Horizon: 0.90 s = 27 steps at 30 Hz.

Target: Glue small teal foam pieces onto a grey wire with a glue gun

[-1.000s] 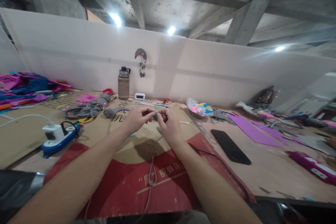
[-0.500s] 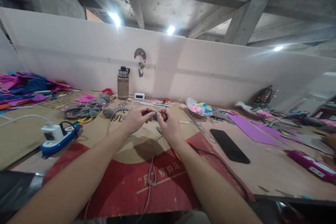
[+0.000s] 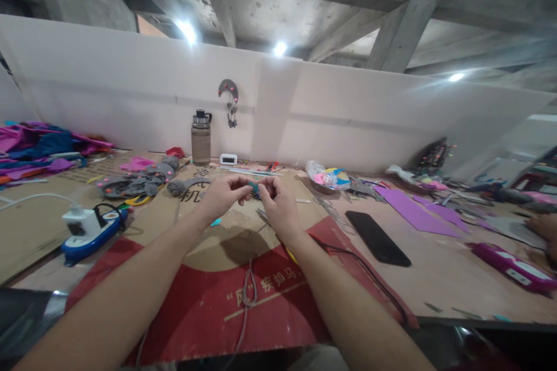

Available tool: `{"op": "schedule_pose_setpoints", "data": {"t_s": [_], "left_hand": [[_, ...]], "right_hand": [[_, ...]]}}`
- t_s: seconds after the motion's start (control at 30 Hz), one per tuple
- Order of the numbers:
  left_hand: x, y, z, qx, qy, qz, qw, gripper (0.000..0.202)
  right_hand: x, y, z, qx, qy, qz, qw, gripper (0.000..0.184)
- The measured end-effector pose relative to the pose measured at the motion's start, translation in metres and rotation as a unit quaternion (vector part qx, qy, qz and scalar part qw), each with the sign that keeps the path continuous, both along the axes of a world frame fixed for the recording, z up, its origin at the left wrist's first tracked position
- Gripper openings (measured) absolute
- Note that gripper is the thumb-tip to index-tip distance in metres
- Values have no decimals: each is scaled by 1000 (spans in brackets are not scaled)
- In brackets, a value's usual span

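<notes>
A small teal piece (image 3: 254, 186), perhaps felt, is pinched between the fingertips of both hands above the cardboard. My left hand (image 3: 227, 192) closes on its left side, thumb and index finger together. My right hand (image 3: 275, 200) grips it from the other side in a similar pinch. The piece's exact shape is mostly covered by fingers. Below the right hand, scissors (image 3: 262, 215) lie partly hidden, with a bit of yellow handle beside the forearm. A turquoise scrap (image 3: 216, 222) rests on the cardboard (image 3: 195, 252) under the left hand.
A water bottle (image 3: 201, 138) and a small white clock (image 3: 228, 159) stand by the partition. Left are a blue power strip (image 3: 93, 237) and grey felt pieces (image 3: 139, 182). Right are a black phone (image 3: 378, 237), purple sheets (image 3: 418, 211), a magenta device (image 3: 513, 266) and another person's hand (image 3: 542, 226).
The teal piece shows more clearly between my fingertips, and the turquoise scrap is less covered. Both hands stay nearly in place; the whole view has shifted slightly.
</notes>
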<state>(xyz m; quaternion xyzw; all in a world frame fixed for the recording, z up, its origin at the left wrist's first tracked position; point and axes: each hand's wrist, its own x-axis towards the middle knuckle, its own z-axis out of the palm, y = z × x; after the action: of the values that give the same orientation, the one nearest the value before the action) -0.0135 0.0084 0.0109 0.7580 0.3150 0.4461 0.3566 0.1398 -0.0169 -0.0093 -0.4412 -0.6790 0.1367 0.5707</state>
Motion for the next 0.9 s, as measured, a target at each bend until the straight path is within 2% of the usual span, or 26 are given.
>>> {"op": "schedule_pose_setpoints", "data": {"t_s": [0.17,0.47,0.6,0.73,0.8,0.83,0.87,0.9], "left_hand": [[-1,2,-2,-9,-10,18,1000,23],[-1,3,-3,-38,-40,0,998,22],[0,4,-4,-61,-59,0,996,21],[-2,9,-6,-94,-108,36,989,21],[-4,14,-8,-110,-135,46,984,21],[-5,16,-9,-116,-146,49,981,21],[-6,18,-9,-120,-155,51,979,21],[-7,20,-10,-124,-163,54,977,21]], "right_hand": [[1,2,-1,2,27,30,999,19],[-1,6,-5,-11,50,58,997,24],[7,9,1,-3,35,9,999,29],[38,27,5,-28,21,-73,997,30],[58,39,-2,-53,-9,-146,988,31],[67,44,-8,-91,-48,-184,978,29],[74,48,-15,-134,-83,-203,966,25],[79,51,-22,-156,-98,-194,964,21]]}}
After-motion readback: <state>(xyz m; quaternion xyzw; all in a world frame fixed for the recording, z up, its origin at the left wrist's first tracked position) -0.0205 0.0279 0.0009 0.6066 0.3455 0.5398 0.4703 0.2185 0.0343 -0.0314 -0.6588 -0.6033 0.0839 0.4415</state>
